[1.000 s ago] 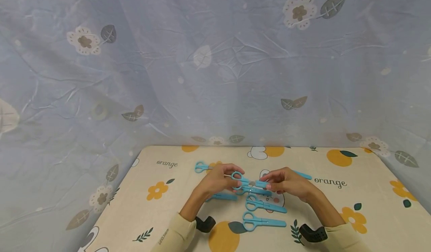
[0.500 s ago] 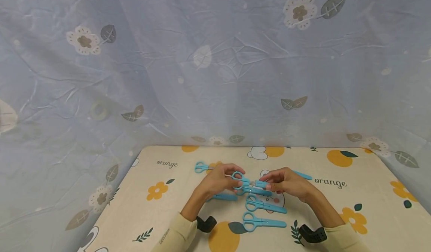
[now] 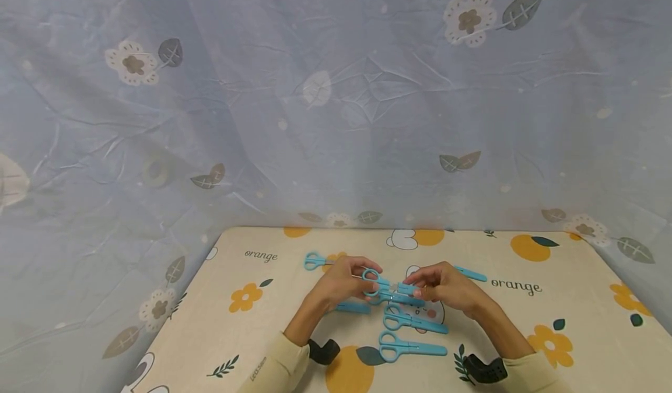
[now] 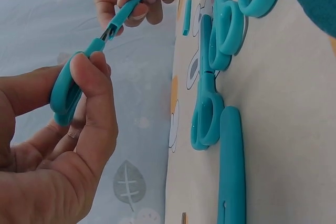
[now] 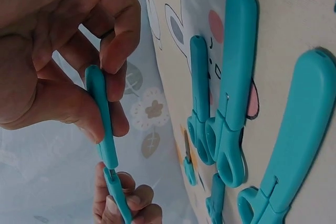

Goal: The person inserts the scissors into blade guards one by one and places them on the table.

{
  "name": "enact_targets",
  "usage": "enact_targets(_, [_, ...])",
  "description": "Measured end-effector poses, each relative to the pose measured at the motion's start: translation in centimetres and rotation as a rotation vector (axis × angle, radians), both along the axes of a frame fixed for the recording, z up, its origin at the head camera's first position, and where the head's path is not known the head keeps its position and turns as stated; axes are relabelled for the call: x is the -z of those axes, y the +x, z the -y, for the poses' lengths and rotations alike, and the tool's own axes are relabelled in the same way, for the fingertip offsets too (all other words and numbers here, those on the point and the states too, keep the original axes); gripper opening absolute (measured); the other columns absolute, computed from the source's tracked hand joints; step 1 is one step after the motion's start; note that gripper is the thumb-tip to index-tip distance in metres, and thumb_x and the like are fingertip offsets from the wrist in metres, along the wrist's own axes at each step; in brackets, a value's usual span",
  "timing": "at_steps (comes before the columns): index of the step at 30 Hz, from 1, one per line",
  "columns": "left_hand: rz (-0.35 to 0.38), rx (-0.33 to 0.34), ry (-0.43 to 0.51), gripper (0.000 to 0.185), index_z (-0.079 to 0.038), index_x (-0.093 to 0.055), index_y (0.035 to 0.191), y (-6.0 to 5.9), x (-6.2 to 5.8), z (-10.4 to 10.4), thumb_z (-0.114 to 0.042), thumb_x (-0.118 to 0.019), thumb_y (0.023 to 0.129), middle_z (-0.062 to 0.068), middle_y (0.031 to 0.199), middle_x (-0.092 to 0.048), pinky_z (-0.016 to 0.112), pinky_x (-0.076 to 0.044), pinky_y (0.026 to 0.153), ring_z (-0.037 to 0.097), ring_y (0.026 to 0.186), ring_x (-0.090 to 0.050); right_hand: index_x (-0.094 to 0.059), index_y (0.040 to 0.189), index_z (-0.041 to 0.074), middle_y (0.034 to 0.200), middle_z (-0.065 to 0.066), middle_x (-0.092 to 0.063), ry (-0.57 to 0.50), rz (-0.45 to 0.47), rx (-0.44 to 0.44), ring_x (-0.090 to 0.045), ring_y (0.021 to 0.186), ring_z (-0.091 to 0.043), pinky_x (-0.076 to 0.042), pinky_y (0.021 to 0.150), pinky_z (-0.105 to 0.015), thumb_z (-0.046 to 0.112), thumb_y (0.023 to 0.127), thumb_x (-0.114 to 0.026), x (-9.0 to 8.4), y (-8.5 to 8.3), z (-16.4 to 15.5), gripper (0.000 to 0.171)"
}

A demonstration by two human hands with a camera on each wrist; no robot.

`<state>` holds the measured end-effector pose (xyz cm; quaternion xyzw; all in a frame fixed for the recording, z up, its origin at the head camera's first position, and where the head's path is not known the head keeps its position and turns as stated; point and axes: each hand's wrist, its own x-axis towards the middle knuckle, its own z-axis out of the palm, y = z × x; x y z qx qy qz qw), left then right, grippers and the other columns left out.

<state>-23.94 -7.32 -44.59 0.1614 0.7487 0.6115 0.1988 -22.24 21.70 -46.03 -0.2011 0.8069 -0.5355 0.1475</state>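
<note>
Scissors (image 3: 385, 286) hang between our two hands, just above the table (image 3: 577, 299) near its middle. We pinch the handle loops (image 4: 67, 94) in our left hand (image 3: 343, 280), thumb and fingers curled round them. Our right hand (image 3: 445, 285) grips the blue cap (image 5: 101, 124) over the blades, thumb on one side and fingers on the other. In the left wrist view a short dark stretch of blade shows between handle and cap.

Below the hands lie two capped pairs, one (image 3: 413, 322) just beneath the held scissors and another (image 3: 411, 346) nearer us. A third pair (image 3: 315, 260) lies beyond our left hand, and a loose cap (image 3: 352, 307) rests by that wrist. Another blue piece (image 3: 471, 274) lies past our right hand. Flowered cloth (image 3: 336, 101) hangs behind the table.
</note>
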Motion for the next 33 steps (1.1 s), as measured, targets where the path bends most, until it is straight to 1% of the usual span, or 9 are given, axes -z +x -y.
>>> enact_targets(5, [-0.014, -0.007, 0.001, 0.029, -0.006, -0.076, 0.121, 0.2, -0.1, -0.1, 0.003, -0.077, 0.093, 0.013, 0.098, -0.071, 0.05, -0.07, 0.078, 0.038, 0.084, -0.078, -0.077, 0.124, -0.002, 0.093, -0.017, -0.072, 0.0, -0.023, 0.019, -0.063, 0.079, -0.016, -0.052, 0.067, -0.025, 0.007, 0.099, -0.073, 0.1, 0.2, 0.3, 0.027])
enact_targets(9, [-0.035, 0.006, 0.007, 0.029, -0.005, -0.076, 0.121, 0.3, -0.2, -0.2, 0.005, -0.075, 0.094, 0.013, 0.099, -0.069, 0.047, -0.07, 0.075, 0.025, 0.077, -0.075, -0.077, 0.124, -0.001, 0.094, -0.016, -0.072, 0.0, -0.03, 0.036, -0.063, 0.079, -0.018, -0.054, 0.067, -0.026, 0.008, 0.099, -0.073, 0.2, 0.3, 0.5, 0.026])
enact_targets(12, [-0.052, 0.018, 0.006, 0.031, -0.005, -0.076, 0.122, 0.3, -0.3, -0.2, 0.007, -0.074, 0.094, 0.015, 0.101, -0.068, 0.046, -0.07, 0.074, 0.029, 0.078, -0.075, -0.077, 0.124, -0.001, 0.094, -0.016, -0.072, -0.006, -0.024, 0.038, -0.064, 0.08, -0.021, -0.056, 0.068, -0.029, 0.007, 0.1, -0.073, 0.2, 0.3, 0.6, 0.026])
enact_targets(14, [-0.063, 0.027, 0.006, 0.031, -0.005, -0.075, 0.122, 0.3, -0.2, -0.2, 0.008, -0.074, 0.093, 0.017, 0.102, -0.068, 0.049, -0.07, 0.075, 0.036, 0.08, -0.075, -0.077, 0.125, -0.001, 0.095, -0.016, -0.072, -0.012, -0.015, 0.034, -0.066, 0.081, -0.025, -0.058, 0.069, -0.031, 0.007, 0.1, -0.072, 0.2, 0.3, 0.6, 0.027])
enact_targets(16, [-0.068, 0.034, 0.008, 0.031, -0.004, -0.075, 0.121, 0.3, -0.2, -0.3, 0.008, -0.073, 0.093, 0.018, 0.102, -0.068, 0.055, -0.069, 0.078, 0.039, 0.081, -0.074, -0.076, 0.125, -0.002, 0.095, -0.016, -0.073, -0.014, -0.01, 0.028, -0.067, 0.083, -0.029, -0.06, 0.07, -0.032, 0.006, 0.1, -0.072, 0.2, 0.3, 0.6, 0.027])
enact_targets(19, [-0.069, 0.04, 0.015, 0.031, -0.004, -0.075, 0.121, 0.3, 0.0, -0.4, 0.008, -0.074, 0.093, 0.016, 0.1, -0.069, 0.06, -0.068, 0.08, 0.032, 0.076, -0.074, -0.076, 0.126, -0.003, 0.096, -0.016, -0.073, -0.015, -0.01, 0.019, -0.068, 0.084, -0.032, -0.061, 0.07, -0.034, 0.005, 0.1, -0.071, 0.2, 0.2, 0.6, 0.028])
enact_targets(23, [-0.048, 0.028, 0.013, 0.03, -0.005, -0.076, 0.119, 0.4, 0.3, -0.7, 0.008, -0.075, 0.093, 0.011, 0.098, -0.068, 0.056, -0.069, 0.079, 0.017, 0.072, -0.072, -0.076, 0.125, -0.004, 0.096, -0.018, -0.074, -0.014, -0.012, 0.015, -0.068, 0.084, -0.03, -0.061, 0.063, -0.034, 0.004, 0.099, -0.07, 0.3, 0.2, 0.7, 0.027])
enact_targets(29, [-0.026, 0.003, 0.01, 0.029, -0.006, -0.077, 0.118, 0.5, 0.5, -1.0, 0.008, -0.076, 0.092, 0.014, 0.098, -0.069, 0.051, -0.07, 0.076, 0.018, 0.071, -0.071, -0.077, 0.124, -0.003, 0.094, -0.017, -0.073, -0.012, -0.015, 0.021, -0.066, 0.081, -0.029, -0.06, 0.057, -0.033, 0.002, 0.098, -0.07, 0.4, 0.2, 0.8, 0.027])
enact_targets(33, [-0.022, 0.001, 0.016, 0.029, -0.005, -0.077, 0.117, 0.6, 0.6, -1.2, 0.008, -0.077, 0.091, 0.015, 0.098, -0.069, 0.05, -0.07, 0.076, 0.018, 0.072, -0.072, -0.077, 0.122, -0.003, 0.093, -0.016, -0.073, -0.009, -0.017, 0.027, -0.065, 0.079, -0.023, -0.059, 0.055, -0.033, 0.001, 0.097, -0.07, 0.4, 0.2, 0.8, 0.027])
